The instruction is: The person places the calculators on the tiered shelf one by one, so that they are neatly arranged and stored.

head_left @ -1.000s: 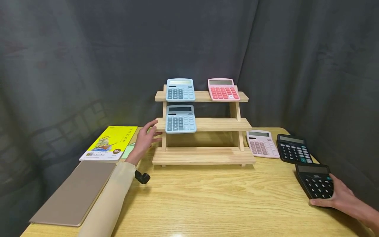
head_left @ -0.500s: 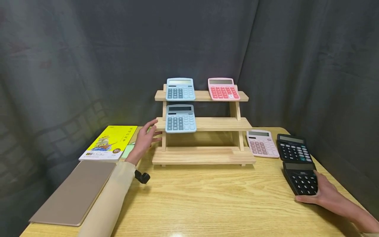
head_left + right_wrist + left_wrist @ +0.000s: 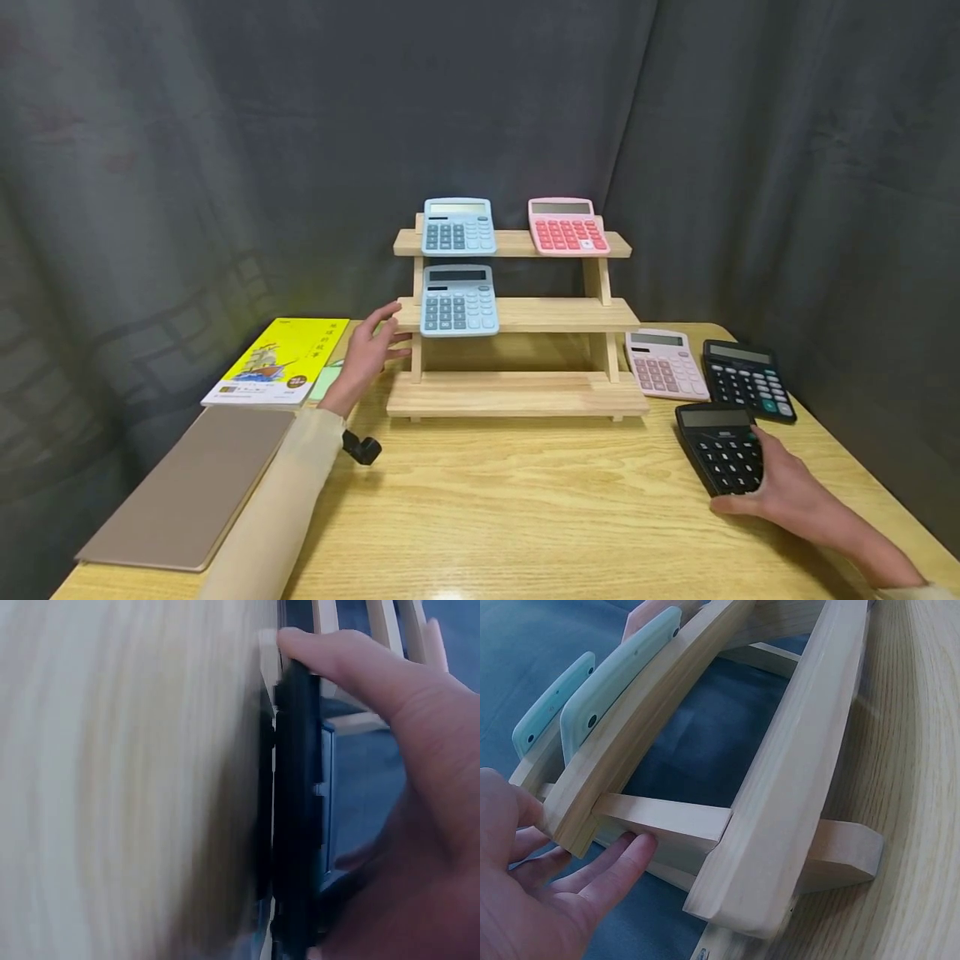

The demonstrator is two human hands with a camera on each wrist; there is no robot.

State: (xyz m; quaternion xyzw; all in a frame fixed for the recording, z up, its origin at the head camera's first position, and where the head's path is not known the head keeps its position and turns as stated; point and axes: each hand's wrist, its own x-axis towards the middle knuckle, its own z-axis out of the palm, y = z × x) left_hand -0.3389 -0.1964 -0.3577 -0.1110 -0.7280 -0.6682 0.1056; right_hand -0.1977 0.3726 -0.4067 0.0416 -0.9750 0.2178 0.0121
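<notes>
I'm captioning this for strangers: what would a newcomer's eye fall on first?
Probably the three-tier wooden stand in the middle, with two light-blue calculators on its left and a pink calculator at top right. Then likely the yellow book at the back left of the table, and the black calculator gripped by the right hand, on the right.

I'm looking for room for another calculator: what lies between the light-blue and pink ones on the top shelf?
In the head view, only bare top shelf separates the light-blue calculator and the pink calculator.
</notes>
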